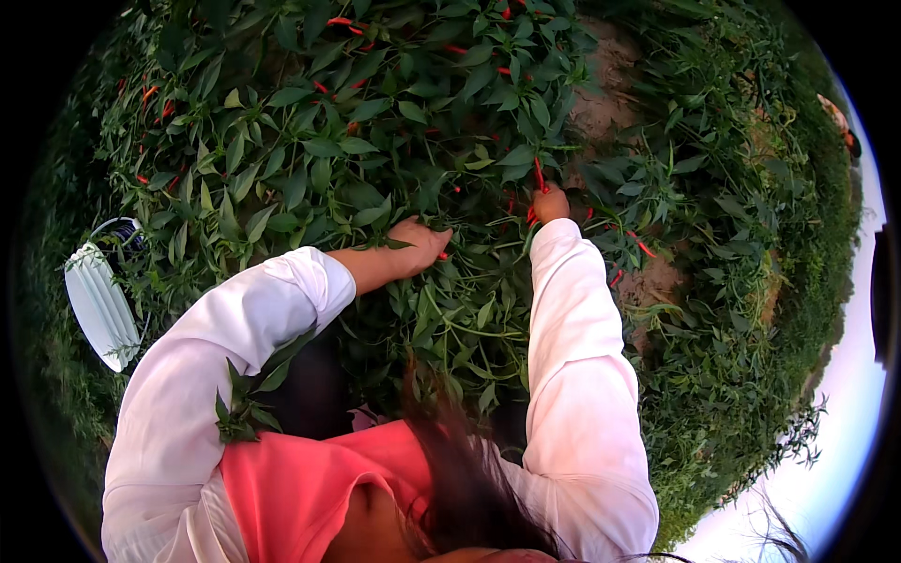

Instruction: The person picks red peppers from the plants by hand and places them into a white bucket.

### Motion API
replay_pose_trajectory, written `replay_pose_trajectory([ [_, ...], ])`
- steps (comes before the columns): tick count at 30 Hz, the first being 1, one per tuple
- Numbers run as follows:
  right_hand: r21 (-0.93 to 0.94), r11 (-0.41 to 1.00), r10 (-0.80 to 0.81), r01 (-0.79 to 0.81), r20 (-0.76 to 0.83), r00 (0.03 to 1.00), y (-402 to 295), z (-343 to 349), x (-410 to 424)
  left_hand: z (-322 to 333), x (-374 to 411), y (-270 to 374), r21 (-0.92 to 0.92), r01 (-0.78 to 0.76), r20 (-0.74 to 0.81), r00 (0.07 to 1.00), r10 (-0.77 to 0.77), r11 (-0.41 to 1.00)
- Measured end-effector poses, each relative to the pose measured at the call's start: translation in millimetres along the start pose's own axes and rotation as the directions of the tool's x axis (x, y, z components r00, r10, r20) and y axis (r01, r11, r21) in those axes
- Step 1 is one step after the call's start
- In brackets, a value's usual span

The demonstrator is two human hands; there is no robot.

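Observation:
My left hand [420, 248] reaches in among the leafy chili pepper plants [324, 151], its fingertips partly hidden by foliage. A small red piece of a chili [442, 257] shows just below its fingers; whether the hand grips anything cannot be told. Farther right, my right hand [551, 204] is closed around red chili peppers [540, 174], which stick out above its fingers and at its left side. Other red chilies [640, 245] hang to the right of that hand, and more show among the leaves farther ahead.
At the left a white ribbed bucket [102, 306] lies tilted in the plants. Bare soil [607, 91] shows between the rows, right of centre. More green plants [732, 281] fill the right side. A person [839, 125] is at the far right edge.

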State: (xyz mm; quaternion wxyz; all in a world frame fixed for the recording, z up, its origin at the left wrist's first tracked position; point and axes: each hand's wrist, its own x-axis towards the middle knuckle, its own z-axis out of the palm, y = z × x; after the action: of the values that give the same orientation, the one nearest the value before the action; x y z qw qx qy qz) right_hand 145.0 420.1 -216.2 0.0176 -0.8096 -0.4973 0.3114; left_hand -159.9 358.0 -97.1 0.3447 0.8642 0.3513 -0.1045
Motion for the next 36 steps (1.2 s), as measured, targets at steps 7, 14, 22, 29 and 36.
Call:
replay_pose_trajectory([
  [7,0.164,0.96,-0.261,0.227,0.226,0.939,36.6,41.6,27.4,-3.5,5.7,-1.8,-0.071,-0.021,0.032,0.999,0.023,0.997],
  [14,0.48,0.874,-0.21,0.078,0.226,0.951,10.5,12.3,10.3,-4.1,4.4,-3.3,-0.033,0.005,0.065,0.998,-0.003,0.999],
  [22,0.604,0.781,-0.095,-0.158,0.365,0.926,-20.6,-38.6,-25.4,-2.0,7.6,-2.8,-0.033,0.062,0.076,0.995,-0.059,0.998],
  [29,0.598,0.747,-0.095,-0.29,0.528,0.844,-8.3,-23.1,-24.4,6.2,12.4,-2.3,-0.032,0.009,-0.058,0.998,-0.011,0.999],
  [36,0.612,0.741,0.048,-0.276,0.362,0.931,8.3,2.3,-16.1,-7.9,4.4,3.5,-0.061,0.067,0.014,0.998,-0.067,0.996],
])
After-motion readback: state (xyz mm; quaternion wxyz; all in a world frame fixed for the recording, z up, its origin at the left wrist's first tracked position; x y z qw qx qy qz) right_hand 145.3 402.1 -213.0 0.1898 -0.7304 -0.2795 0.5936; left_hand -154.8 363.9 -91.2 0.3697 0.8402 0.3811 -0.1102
